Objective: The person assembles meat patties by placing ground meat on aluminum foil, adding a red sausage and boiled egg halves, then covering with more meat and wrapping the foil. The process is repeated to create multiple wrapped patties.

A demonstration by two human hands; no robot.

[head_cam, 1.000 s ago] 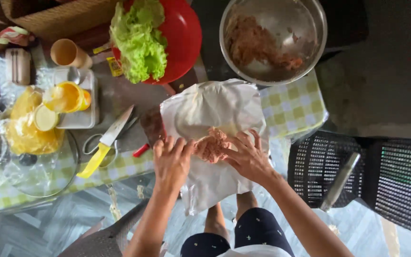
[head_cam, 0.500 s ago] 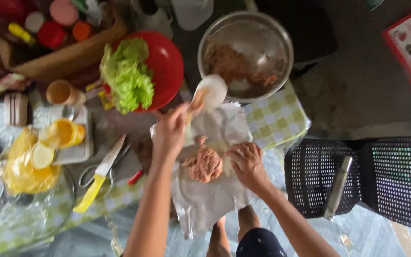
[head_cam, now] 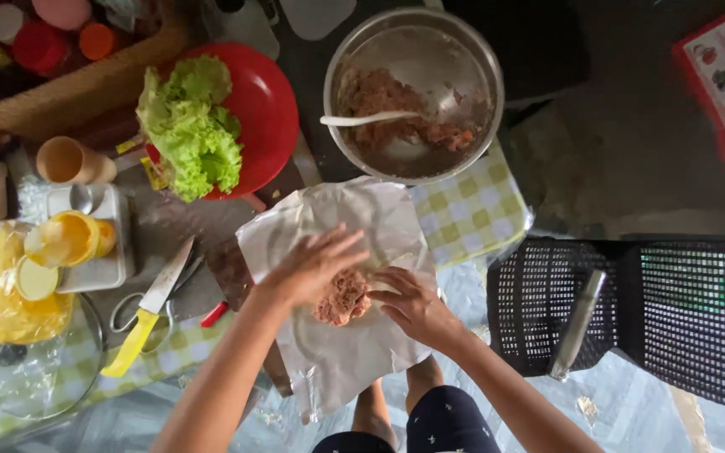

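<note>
While both open hands (head_cam: 362,281) press meat (head_cam: 341,298), bowl (head_cam: 413,92) sits beyond

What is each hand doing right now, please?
Left hand: open, fingers spread, resting on the minced meat patty; holding nothing.
Right hand: open, fingertips touching the patty's side; holding nothing.

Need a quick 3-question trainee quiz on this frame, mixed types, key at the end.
1. True or false: the white spoon rests in the metal bowl.
2. What lies on the red plate? A) lettuce B) bread C) eggs
3. Fill in: both hands touch a lump of ____ on the white sheet.

Key: 1 true. 2 A, lettuce. 3 minced meat, with the left hand over it and the right hand beside it.
</note>
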